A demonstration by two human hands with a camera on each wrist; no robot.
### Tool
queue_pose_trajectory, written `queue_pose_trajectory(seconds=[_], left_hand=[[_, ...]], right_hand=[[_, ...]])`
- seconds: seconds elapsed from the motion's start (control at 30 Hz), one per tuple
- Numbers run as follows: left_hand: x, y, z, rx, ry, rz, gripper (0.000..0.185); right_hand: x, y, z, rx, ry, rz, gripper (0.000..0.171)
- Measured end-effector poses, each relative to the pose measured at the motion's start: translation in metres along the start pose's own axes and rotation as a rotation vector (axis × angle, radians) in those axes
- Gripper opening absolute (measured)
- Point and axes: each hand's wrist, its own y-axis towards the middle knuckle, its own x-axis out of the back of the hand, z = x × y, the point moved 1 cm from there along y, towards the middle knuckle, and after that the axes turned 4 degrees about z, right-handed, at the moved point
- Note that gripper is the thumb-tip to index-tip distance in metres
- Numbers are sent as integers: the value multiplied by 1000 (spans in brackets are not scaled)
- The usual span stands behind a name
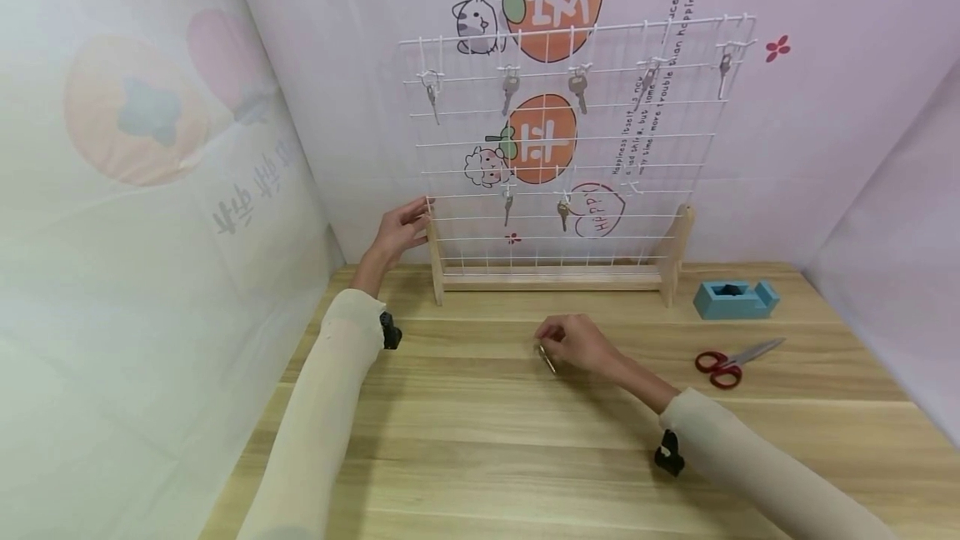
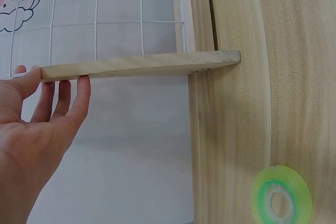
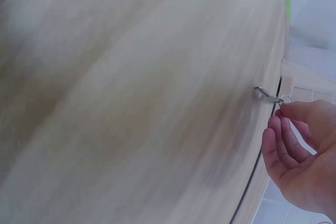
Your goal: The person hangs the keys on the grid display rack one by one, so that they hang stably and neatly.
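My left hand (image 1: 401,227) grips the upper end of the wooden side post (image 2: 142,64) on the left of a white wire grid rack. In the left wrist view the thumb lies on one side of the post and the fingertips on the other. My right hand (image 1: 581,342) is low over the table in front of the rack. Thumb and finger pinch the ring of a small metal key (image 3: 266,95), which hangs tilted from them. Several keys, one of them a silver-grey key (image 1: 578,86), hang on hooks along the grid's top, and two more hang lower.
A blue tape dispenser (image 1: 731,302) stands right of the rack. Red-handled scissors (image 1: 726,370) lie in front of it. A green tape roll (image 2: 299,198) lies on the table in the left wrist view. A printed cloth (image 1: 360,107) hangs behind the rack.
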Motion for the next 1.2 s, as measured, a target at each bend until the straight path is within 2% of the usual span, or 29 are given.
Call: queue_pose_trajectory(seconds=[0.13,0.4,0.47,0.63,0.87,1.03,1.2], left_hand=[[0,0,0,1,-3,-3,47],[2,0,0,0,15,12,48],[1,-4,-5,7,10,24,48],[0,-10,-15,32,-33,51,50],[3,-1,-2,9,0,23,47],[3,-1,-1,1,19,15,46],[2,-2,-1,3,28,11,46]], right_hand=[[9,-1,-3,0,3,-21,8],[35,-2,-11,-6,-61,-75,4],[44,-1,-14,11,-67,-92,4],[73,-2,-15,34,-107,-136,6],[119,-3,-7,59,-158,-227,5],[146,-1,-1,99,-154,-291,6],[172,-3,11,66,-154,-314,9]])
